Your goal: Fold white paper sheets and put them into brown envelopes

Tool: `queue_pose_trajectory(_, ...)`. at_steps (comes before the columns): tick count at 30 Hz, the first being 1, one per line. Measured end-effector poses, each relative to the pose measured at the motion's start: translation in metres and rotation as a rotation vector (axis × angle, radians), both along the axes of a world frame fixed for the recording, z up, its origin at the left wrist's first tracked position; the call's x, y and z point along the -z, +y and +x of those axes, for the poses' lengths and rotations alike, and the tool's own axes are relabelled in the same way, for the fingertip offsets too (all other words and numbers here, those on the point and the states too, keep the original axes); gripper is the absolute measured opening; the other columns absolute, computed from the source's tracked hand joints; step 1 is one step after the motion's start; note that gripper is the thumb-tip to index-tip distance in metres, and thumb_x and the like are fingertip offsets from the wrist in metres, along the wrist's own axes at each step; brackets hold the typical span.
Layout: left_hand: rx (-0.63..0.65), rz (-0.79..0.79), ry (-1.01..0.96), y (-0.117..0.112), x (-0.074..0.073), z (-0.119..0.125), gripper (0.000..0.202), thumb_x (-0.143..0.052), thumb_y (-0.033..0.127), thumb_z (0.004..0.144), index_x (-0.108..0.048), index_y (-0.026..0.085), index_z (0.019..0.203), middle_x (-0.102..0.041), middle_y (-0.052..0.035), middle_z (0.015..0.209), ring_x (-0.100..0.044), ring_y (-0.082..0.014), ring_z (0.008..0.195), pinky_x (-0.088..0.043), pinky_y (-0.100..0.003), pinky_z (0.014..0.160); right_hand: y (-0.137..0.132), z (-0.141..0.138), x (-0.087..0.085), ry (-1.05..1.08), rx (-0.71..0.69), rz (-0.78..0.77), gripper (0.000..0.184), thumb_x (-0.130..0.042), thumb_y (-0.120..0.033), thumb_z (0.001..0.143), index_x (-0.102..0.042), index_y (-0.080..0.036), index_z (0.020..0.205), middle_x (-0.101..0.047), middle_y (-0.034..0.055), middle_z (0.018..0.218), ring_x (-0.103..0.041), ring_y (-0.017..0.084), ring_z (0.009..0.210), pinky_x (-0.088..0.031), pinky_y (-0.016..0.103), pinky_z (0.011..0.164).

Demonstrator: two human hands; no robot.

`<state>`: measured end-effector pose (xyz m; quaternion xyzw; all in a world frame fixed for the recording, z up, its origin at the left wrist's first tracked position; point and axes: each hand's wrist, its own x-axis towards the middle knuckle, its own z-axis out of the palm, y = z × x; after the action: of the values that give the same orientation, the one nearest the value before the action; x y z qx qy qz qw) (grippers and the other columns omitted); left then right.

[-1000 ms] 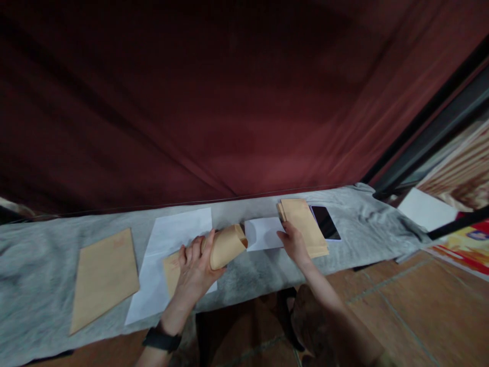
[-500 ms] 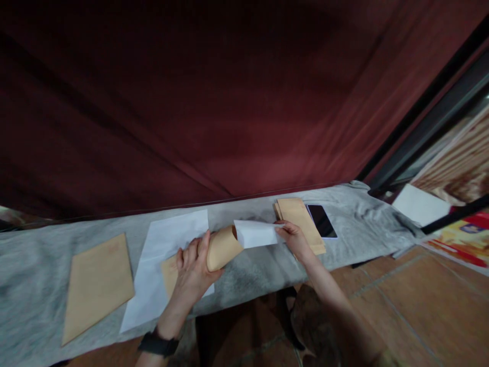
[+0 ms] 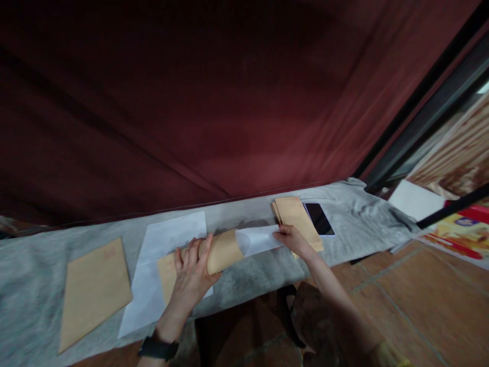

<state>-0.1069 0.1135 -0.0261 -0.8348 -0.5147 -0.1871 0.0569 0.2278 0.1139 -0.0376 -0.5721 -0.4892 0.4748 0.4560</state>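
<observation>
My left hand (image 3: 193,272), with a dark watch on its wrist, grips a brown paper envelope (image 3: 225,251) whose right end bulges up. The thumb is at the near edge and the fingers lie across the top. My right hand (image 3: 292,239) pinches the right end of a folded white paper (image 3: 262,238). The paper's left end meets the envelope's mouth; how much lies inside is hidden. Under the envelope and left hand is a large white sheet (image 3: 147,285).
Another brown envelope (image 3: 95,290) lies at the left on the grey cloth (image 3: 244,278). A small stack of brown envelopes (image 3: 300,216) and a dark-screened phone (image 3: 320,219) lie to the right. A dark red curtain (image 3: 229,112) hangs behind the cloth-covered surface.
The white paper has come down and tilted, and its left end sits closer against the envelope's mouth. My right hand has dipped slightly; the left hand keeps its grip.
</observation>
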Motion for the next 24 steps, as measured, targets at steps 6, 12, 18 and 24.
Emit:
queue_pose_trajectory(6,0.032,-0.011,-0.011,0.0,0.001,0.004,0.102,-0.072,0.033,0.075,-0.014,0.023,0.159,-0.047,-0.0192,0.143,-0.038,-0.0369,0.14,-0.015,-0.064,0.117,0.001,-0.02,0.007,-0.071,-0.059,0.062,0.023,-0.059,-0.041,0.075,-0.064,-0.018,0.075,-0.06,-0.002,0.066,-0.051,0.013,0.06,-0.041,0.025,0.056)
queue_pose_trajectory(12,0.044,-0.027,-0.017,0.002,0.005,0.004,0.105,-0.074,0.033,0.073,-0.014,0.022,0.159,-0.046,-0.0191,0.143,-0.037,-0.0373,0.14,-0.014,-0.064,0.117,0.0,-0.031,0.006,-0.153,0.034,0.14,0.019,-0.056,-0.04,0.082,-0.056,-0.022,0.078,-0.052,-0.0044,0.069,-0.047,0.013,0.065,-0.037,0.024,0.059)
queue_pose_trajectory(18,0.072,-0.04,-0.033,0.003,0.008,0.005,0.109,-0.075,0.035,0.071,-0.013,0.021,0.159,-0.048,-0.0192,0.142,-0.037,-0.0389,0.14,-0.015,-0.064,0.117,-0.001,-0.039,0.004,-0.028,0.075,0.101,0.023,-0.062,-0.043,0.078,-0.058,-0.021,0.072,-0.048,-0.0059,0.059,-0.041,0.011,0.055,-0.03,0.024,0.052)
queue_pose_trajectory(24,0.081,-0.03,-0.049,0.002,0.009,0.008,0.108,-0.075,0.033,0.069,-0.015,0.02,0.158,-0.047,-0.0194,0.143,-0.037,-0.0396,0.14,-0.015,-0.065,0.117,-0.001,-0.058,0.013,-0.057,0.106,0.19,0.018,-0.069,-0.037,0.076,-0.068,-0.02,0.071,-0.057,-0.0023,0.07,-0.052,0.013,0.066,-0.04,0.026,0.062)
